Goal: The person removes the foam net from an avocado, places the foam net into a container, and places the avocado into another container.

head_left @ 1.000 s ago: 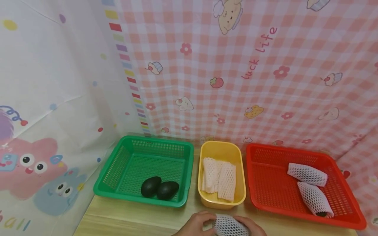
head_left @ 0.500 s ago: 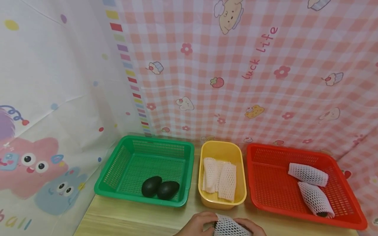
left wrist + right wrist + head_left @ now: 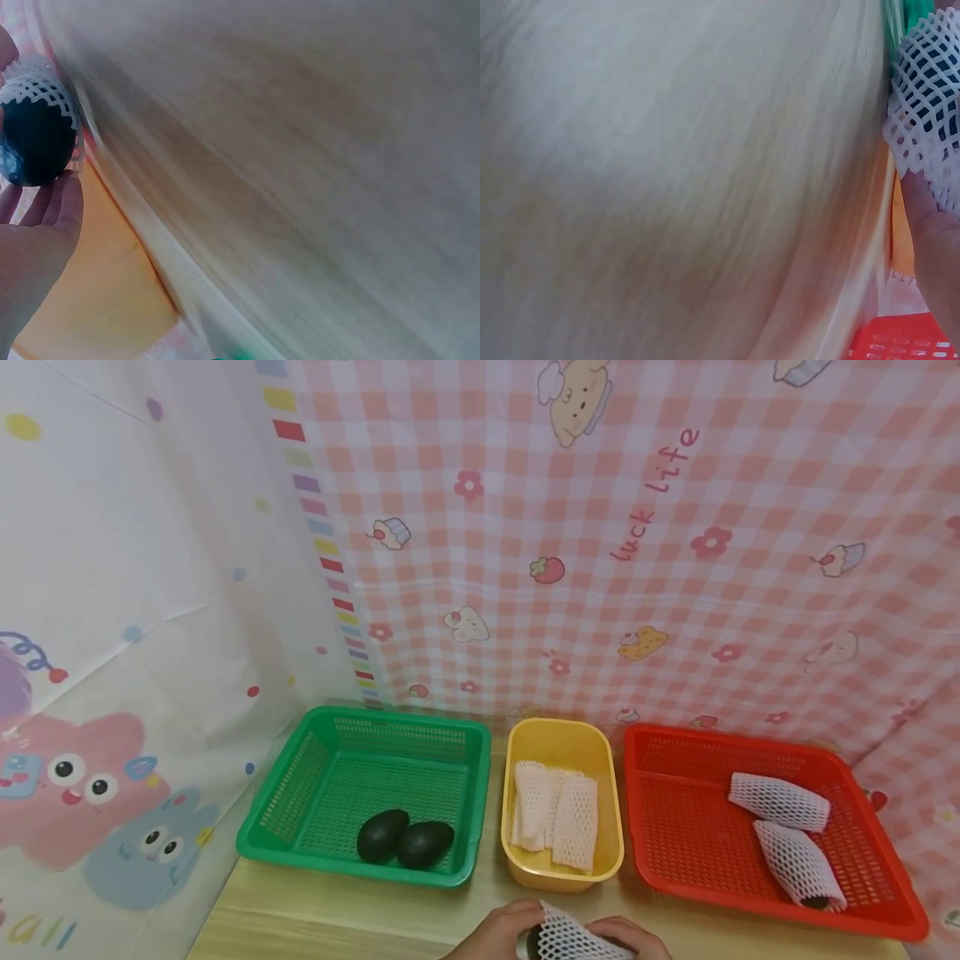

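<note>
At the bottom edge of the head view, both hands hold a dark avocado (image 3: 36, 146) partly covered by a white foam net sleeve (image 3: 572, 937). My left hand (image 3: 501, 933) grips the avocado's bare end, fingers against its lower side in the left wrist view. On the netted end, my right hand (image 3: 636, 935) holds the sleeve, its fingers partly behind the mesh. The avocado's rounded tip sticks out of the sleeve toward the left hand. Fingertips of both hands are partly hidden by the net and fruit.
Behind the hands stand a green basket (image 3: 375, 870) with two bare avocados (image 3: 424, 845), a yellow bin (image 3: 564, 883) with folded foam net sleeves (image 3: 576, 822), and a red basket (image 3: 693, 827) with two netted fruits (image 3: 799, 864). A wooden table (image 3: 300, 914) bears them.
More of the avocado's dark end shows at the left of the sleeve than a second ago, when the mesh hid it. The sleeve's upper left edge has lifted. The baskets have not changed.
</note>
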### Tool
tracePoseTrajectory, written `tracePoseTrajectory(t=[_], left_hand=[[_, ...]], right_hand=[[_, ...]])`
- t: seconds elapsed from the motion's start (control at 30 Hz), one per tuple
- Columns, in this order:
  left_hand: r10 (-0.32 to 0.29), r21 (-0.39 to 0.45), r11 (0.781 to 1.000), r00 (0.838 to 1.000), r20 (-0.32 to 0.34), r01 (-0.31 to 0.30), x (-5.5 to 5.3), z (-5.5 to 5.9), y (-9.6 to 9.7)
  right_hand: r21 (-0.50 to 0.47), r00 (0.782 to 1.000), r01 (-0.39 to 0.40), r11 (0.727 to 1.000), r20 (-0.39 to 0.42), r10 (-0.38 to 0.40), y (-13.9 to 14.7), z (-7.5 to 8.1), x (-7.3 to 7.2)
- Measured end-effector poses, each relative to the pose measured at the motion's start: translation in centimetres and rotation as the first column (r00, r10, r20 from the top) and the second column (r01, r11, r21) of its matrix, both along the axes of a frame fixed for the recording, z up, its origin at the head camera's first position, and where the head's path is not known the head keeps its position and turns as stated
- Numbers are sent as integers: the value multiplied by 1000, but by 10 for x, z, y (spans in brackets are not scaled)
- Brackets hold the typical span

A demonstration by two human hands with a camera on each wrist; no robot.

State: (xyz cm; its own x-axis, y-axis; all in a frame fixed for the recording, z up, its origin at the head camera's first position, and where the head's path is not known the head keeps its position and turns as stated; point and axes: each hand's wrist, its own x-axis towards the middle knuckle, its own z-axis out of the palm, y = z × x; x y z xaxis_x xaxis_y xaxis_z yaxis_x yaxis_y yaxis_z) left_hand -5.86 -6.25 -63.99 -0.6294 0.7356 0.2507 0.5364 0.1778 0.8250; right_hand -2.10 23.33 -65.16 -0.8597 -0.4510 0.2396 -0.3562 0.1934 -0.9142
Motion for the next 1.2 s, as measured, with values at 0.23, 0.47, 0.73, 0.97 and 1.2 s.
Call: tracePoseTrajectory(t=[0.23,0.47,0.73,0.97,1.2], left_hand=[[27,-14,1000,1000,-3,-27,2,5,-1],[32,-17,999,999,-21,-33,3,21,-2],[68,-163,985,994,86,-53,5,39,-2],[96,-262,965,961,259,-25,3,43,1],[151,-301,952,944,294,-59,7,48,1]], right_hand=[[31,999,16,999,46,-18,10,-42,-6],[10,999,19,1000,39,-20,5,-34,-5],[87,983,105,991,141,-117,0,-26,-2],[106,970,146,984,181,-164,-1,-33,-2],[127,954,154,980,239,-181,-10,-6,2]])
